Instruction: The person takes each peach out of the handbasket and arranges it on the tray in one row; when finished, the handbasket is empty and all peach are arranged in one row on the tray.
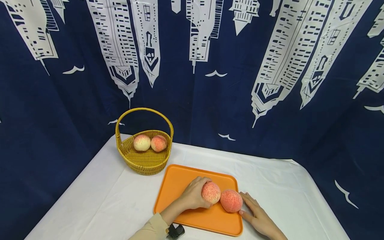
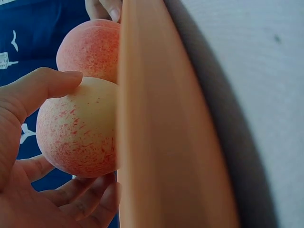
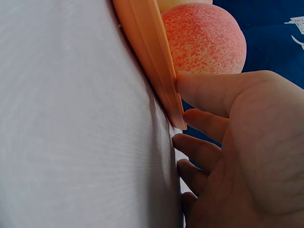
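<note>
I remotely watched the left hand grip a round pink-and-cream peach over a rectangular orange tray; the empty right hand, loosely spread, lay beside a round coral peach.

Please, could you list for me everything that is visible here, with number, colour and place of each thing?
Table: one, white-covered, lower part
Backdrop: one, dark blue with white buildings and birds, behind
Basket: one, yellow-brown, back left
Basket peaches: two, pale yellow and orange-pink, inside, side by side
Tray: one, orange, on the table
Held peach: one, pale yellow and red, at the tray
Other peach: one, pinkish red, tray's right side
Dark object: one, black, by the tray's near edge; unidentifiable
Left sleeve: one, beige, bottom of the head view
Left hand: one, bare, around the held peach
Right hand: one, bare, at the tray's right edge
</note>
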Available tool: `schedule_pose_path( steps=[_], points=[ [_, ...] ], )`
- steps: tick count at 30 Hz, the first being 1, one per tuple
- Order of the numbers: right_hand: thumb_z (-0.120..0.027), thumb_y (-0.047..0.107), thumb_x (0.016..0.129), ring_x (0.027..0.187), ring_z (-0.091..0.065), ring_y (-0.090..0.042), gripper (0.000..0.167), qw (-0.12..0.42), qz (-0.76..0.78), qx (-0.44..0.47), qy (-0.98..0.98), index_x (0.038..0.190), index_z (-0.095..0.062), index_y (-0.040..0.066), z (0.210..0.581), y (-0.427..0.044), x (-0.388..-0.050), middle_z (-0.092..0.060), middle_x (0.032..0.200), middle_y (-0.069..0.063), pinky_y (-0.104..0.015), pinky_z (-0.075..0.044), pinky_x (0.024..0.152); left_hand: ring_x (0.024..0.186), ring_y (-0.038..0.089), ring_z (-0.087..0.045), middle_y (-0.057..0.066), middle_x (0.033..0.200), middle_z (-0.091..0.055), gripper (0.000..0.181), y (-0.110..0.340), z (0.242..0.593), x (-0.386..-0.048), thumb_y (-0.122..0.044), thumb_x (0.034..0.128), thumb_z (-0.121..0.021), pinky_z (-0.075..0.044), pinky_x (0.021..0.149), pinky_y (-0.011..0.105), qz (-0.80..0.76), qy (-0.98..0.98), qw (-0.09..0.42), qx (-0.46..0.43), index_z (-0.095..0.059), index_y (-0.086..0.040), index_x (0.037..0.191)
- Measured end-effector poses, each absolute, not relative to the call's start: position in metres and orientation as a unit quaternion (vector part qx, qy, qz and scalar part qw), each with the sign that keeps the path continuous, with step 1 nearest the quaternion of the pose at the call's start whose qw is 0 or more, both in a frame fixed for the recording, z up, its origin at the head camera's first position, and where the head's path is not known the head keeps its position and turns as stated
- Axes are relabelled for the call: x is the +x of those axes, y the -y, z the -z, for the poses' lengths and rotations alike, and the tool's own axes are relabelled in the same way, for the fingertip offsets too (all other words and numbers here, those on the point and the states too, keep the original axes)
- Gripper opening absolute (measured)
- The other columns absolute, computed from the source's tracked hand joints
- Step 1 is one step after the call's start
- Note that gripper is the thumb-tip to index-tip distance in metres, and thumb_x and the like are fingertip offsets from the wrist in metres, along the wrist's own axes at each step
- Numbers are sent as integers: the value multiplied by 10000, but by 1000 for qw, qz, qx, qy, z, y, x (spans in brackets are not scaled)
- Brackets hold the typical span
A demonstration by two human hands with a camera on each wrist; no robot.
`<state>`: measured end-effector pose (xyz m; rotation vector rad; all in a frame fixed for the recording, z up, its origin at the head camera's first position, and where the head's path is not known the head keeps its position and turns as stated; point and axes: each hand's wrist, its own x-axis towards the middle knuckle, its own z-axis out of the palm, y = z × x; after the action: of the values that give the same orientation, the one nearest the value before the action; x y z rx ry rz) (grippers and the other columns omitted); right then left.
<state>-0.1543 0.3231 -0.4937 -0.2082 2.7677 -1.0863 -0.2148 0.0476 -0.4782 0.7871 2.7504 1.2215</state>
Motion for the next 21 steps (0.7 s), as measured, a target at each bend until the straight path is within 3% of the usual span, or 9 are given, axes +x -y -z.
schedule_pose_path(
  steps=[9,13,21],
  points=[
    [-589,399,952,1480,-121,-448,689,73,362,-74,-926,1507,-354,64,495,-324,-154,-262,1590,-192,-722,-74,1112,1102,217,-533,50,1265,-548,798,-39,464,-214,-293,633,-899,-464,923,404,-410,-877,2,249,-542,-145,1331],
    [-580,411,956,1483,-115,-446,695,76,359,-72,-927,1512,-344,69,495,-325,-154,-251,1596,-188,-731,-87,1103,1102,278,-540,86,1273,-546,708,-20,444,-219,-290,690,-857,-466,890,415,-461,-852,-40,245,-557,-135,1311],
    [-573,413,960,1483,-110,-444,695,79,361,-75,-926,1514,-338,67,495,-324,-154,-246,1597,-189,-733,-86,1102,1099,339,-535,150,1206,-564,574,55,418,-251,-184,710,-837,-479,904,507,-516,-825,-163,161,-603,-78,1224]
  ],
)
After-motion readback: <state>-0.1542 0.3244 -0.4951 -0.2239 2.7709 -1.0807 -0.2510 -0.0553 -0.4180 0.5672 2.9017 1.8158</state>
